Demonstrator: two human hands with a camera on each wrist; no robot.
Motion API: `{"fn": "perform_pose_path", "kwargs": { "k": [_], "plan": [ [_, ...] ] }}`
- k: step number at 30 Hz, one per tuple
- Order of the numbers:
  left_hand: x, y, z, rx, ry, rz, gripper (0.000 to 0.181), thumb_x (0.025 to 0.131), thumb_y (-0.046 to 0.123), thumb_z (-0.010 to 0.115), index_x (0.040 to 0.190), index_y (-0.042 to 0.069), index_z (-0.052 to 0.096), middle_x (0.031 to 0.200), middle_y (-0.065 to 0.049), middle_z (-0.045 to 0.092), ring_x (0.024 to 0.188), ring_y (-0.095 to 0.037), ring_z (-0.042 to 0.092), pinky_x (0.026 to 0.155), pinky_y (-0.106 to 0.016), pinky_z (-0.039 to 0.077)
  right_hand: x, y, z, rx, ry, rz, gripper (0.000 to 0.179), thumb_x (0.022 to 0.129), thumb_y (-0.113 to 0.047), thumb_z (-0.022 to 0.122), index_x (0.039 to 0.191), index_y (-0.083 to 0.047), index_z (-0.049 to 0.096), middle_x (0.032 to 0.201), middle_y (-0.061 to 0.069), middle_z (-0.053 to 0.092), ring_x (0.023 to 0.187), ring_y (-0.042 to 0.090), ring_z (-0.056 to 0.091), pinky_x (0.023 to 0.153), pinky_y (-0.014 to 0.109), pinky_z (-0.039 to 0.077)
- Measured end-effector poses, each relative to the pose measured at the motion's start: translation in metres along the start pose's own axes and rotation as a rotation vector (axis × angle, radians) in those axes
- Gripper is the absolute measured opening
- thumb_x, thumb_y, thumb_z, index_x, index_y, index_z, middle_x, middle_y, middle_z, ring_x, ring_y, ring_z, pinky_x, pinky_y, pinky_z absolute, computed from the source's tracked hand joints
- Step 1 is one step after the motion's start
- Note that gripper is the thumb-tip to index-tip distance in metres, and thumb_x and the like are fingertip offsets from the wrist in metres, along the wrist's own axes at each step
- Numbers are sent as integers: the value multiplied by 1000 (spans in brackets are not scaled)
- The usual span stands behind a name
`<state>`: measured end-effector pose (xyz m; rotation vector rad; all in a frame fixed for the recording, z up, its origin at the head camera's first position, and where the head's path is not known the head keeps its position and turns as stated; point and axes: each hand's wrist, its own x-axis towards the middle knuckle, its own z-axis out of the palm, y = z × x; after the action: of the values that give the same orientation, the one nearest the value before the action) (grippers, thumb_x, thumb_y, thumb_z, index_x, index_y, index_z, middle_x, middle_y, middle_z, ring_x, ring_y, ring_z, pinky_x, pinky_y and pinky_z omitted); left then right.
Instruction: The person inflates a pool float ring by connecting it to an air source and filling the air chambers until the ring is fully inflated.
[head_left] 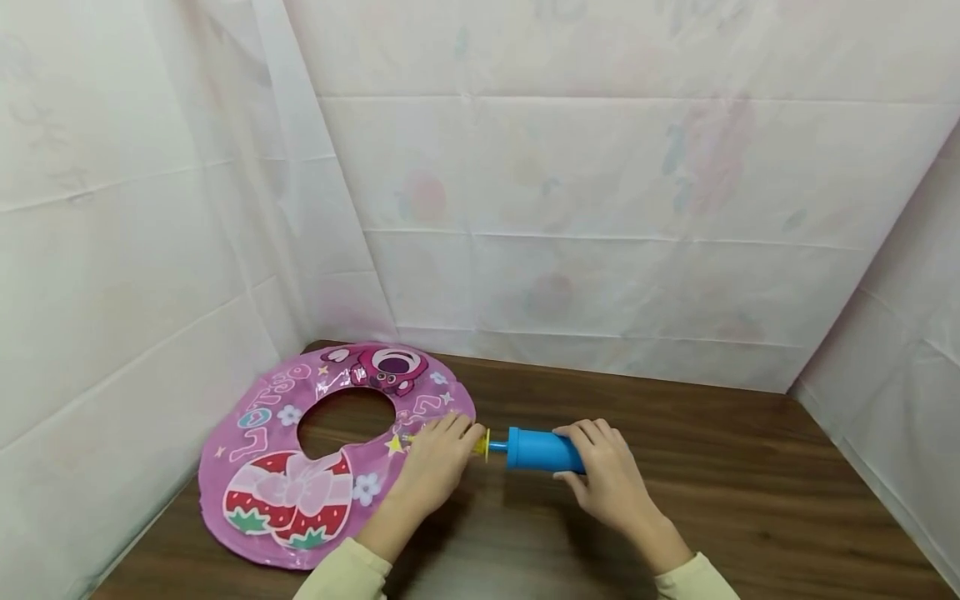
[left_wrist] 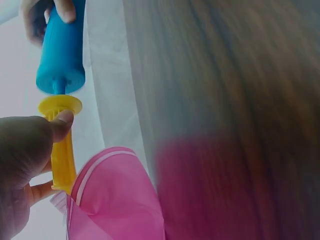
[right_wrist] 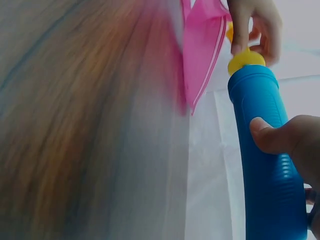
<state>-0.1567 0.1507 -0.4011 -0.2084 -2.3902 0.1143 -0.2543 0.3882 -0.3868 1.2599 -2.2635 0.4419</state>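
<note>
A pink-purple swim ring with a cartoon bear, strawberries and lettering lies on the left of the table. My left hand is over its right edge, thumb and fingers around the yellow handle end of a hand pump. The lower end of that yellow part meets the ring's creased vinyl in the left wrist view; the valve is hidden. My right hand grips the pump's blue barrel, its thumb along the side. Between barrel and yellow flange, a short length of blue rod shows in the head view.
The brown wooden table extends to the right of the pump. A pale printed cloth hangs behind the table's far edge, and more cloth stands along the left and right sides. The ring's top touches the back left corner area.
</note>
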Motion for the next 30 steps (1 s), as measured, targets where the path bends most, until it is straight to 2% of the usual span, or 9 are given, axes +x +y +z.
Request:
{"fn": "perform_pose_path", "kwargs": {
  "k": [12, 21, 26, 30],
  "plan": [
    [-1, -9, -1, -6, -4, -9, 30, 73, 16, 82, 96, 17, 64, 90, 0, 64, 88, -18, 58, 80, -33, 54, -20, 40, -22, -24, 12, -6, 60, 61, -24, 91, 112, -13, 62, 103, 5, 66, 94, 23, 59, 82, 45, 52],
    [0, -9, -4, -43, -41, -55, 33, 73, 18, 83, 100, 17, 65, 93, 0, 65, 91, -19, 60, 83, -34, 54, -27, 67, -43, -42, 20, -13, 62, 58, -20, 92, 112, -9, 62, 101, 8, 65, 94, 27, 60, 83, 48, 51],
    [2, -5, -6, -54, -60, -72, 35, 72, 19, 83, 102, 17, 66, 95, 0, 65, 92, -19, 59, 83, -35, 54, -30, 73, -50, -38, 33, 3, 62, 57, -17, 91, 112, -8, 63, 101, 9, 65, 94, 28, 59, 83, 49, 49],
    [2, -2, -4, -29, -31, -53, 35, 71, 22, 84, 100, 16, 66, 94, -1, 65, 91, -20, 60, 81, -35, 53, -31, 71, -48, -15, 22, 6, 61, 58, -18, 91, 112, -8, 64, 100, 8, 65, 94, 27, 59, 84, 49, 49]
  ]
}}
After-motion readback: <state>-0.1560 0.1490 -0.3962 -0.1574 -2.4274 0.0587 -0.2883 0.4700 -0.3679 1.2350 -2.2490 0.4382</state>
